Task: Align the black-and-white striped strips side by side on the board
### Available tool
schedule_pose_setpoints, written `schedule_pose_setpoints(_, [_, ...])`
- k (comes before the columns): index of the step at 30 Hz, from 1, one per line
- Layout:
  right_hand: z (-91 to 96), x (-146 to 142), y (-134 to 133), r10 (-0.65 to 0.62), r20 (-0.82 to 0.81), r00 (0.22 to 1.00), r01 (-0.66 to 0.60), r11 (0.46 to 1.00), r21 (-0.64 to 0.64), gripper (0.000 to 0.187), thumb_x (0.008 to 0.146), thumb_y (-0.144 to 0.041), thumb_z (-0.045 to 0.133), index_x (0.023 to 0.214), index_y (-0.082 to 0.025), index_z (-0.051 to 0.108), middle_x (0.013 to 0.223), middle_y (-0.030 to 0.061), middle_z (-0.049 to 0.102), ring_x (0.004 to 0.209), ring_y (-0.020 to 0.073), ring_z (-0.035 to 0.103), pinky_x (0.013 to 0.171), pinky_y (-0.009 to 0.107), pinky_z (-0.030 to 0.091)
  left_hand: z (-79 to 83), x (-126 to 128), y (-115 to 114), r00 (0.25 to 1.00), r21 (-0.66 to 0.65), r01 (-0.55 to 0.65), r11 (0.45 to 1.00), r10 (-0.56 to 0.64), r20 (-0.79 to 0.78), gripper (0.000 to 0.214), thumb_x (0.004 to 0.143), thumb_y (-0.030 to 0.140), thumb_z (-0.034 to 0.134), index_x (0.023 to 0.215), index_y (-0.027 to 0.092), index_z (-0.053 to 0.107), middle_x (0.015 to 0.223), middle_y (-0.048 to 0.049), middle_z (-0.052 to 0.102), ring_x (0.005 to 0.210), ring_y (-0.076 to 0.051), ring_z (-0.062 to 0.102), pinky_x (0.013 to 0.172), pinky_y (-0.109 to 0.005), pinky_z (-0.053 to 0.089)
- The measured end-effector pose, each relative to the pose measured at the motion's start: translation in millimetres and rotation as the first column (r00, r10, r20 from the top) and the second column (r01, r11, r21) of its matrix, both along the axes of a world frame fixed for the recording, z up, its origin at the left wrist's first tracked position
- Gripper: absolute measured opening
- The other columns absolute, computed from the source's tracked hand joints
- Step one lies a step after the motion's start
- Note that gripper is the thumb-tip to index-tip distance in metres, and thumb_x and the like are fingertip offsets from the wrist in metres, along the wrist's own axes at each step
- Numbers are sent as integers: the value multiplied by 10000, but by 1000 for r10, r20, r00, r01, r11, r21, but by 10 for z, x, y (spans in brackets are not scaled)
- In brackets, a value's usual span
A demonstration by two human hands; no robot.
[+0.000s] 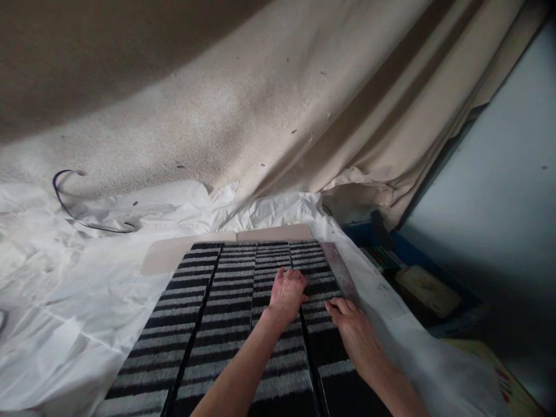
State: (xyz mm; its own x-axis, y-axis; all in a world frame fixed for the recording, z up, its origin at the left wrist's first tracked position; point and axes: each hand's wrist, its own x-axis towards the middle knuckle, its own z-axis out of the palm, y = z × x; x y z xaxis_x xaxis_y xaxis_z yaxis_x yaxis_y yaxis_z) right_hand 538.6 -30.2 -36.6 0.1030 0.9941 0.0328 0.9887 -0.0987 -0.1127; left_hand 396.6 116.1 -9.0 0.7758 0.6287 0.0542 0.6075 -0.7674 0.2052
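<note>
Nearest me, my right hand (356, 333) lies flat and open on the rightmost row of the striped pieces (230, 301). Its fingers stretch toward the gap beside that row and grip nothing. Just ahead, my left hand (286, 295) is curled, knuckles up, with the fingertips tucked down onto the third row. I cannot tell whether it has pinched a piece or only presses on it.

The pieces sit packed edge to edge in four rows running away from me, in what looks like a shallow carton whose pale flap (174, 255) shows at the far end.

As I judge it, the tight packing is the main hazard: lifting one piece could drag its neighbours up and scramble the row. Weight from my flat right hand could also shove the outer row sideways. On that side the white sheet (65, 289) slopes down toward the blue crate (412, 255), so a loose piece could slide off. The sheet is wrinkled and looks slick, so the carton itself might creep.

Farther out, a dark cord (65, 197) loops on the sheet, well apart from my hands. The beige cloth (260, 116) hangs beyond it.
</note>
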Motion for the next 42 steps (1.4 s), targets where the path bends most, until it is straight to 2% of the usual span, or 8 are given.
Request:
schedule_pose_setpoints(8, [-2,15,-22,-5,5,1000,5,998,55,561,839,21,380,1315,-215,562,1291,66,601,1150,214,562,952,368,513,-91,26,23,999,6,-19,1000,19,37,184,757,280,768,911,220,688,1041,-42,680,1094,-244,579,1129,-464,348])
schedule_pose_setpoints(13, [24,5,5,12,37,999,-13,999,30,531,849,3,388,1298,-204,580,1249,74,626,1127,234,573,944,388,517,-139,31,15,997,10,-38,999,37,64,181,753,282,772,899,230,679,1042,-36,673,1098,-237,571,1132,-461,332])
schedule_pose_setpoints(23, [6,-8,-4,-6,-21,1000,6,1000,11,515,858,-9,385,1295,-194,583,1254,74,623,1147,240,559,972,397,505,-140,16,-52,991,7,-67,998,66,113,214,749,260,775,922,215,657,1018,-28,668,1067,-232,572,1096,-432,372])
schedule_pose_setpoints(29, [7,4,-4,-12,-15,1000,12,1000,4,540,841,12,377,1306,-177,576,1288,81,613,1171,234,550,971,370,503,-163,-7,-107,986,-7,-77,997,78,145,198,761,221,757,929,195,654,1042,-32,661,1078,-241,561,1104,-434,378])
schedule_pose_setpoints(33, [0,9,4,-8,-8,1000,8,1000,-29,538,851,-1,373,1324,-175,561,1309,87,602,1185,256,541,971,416,498,-193,2,-135,980,9,-81,997,78,184,204,775,194,736,949,204,632,1097,-30,629,1108,-245,528,1088,-427,391])
schedule_pose_setpoints(36, [24,17,5,-5,-38,999,4,1000,-28,522,858,-17,383,1319,-182,563,1291,92,605,1172,252,542,979,427,486,-200,38,-193,967,37,-144,989,133,219,295,775,147,714,1030,200,575,1133,-42,586,1099,-254,496,1020,-414,440])
schedule_pose_setpoints(39, [83,35,16,2,-81,997,-4,1000,-25,504,866,-30,383,1296,-205,579,1234,84,612,1134,233,550,964,402,483,-230,74,-268,941,29,-216,976,200,273,323,770,83,673,1034,205,532,1088,-36,571,1059,-247,486,982,-405,454])
schedule_pose_setpoints(42, [155,55,48,23,-117,993,-26,999,-23,459,873,-51,399,1234,-229,619,1176,68,611,1088,223,556,925,378,486,-268,79,-257,876,-103,-238,966,259,407,299,749,37,646,948,225,525,1021,-11,567,1008,-223,502,927,-382,471])
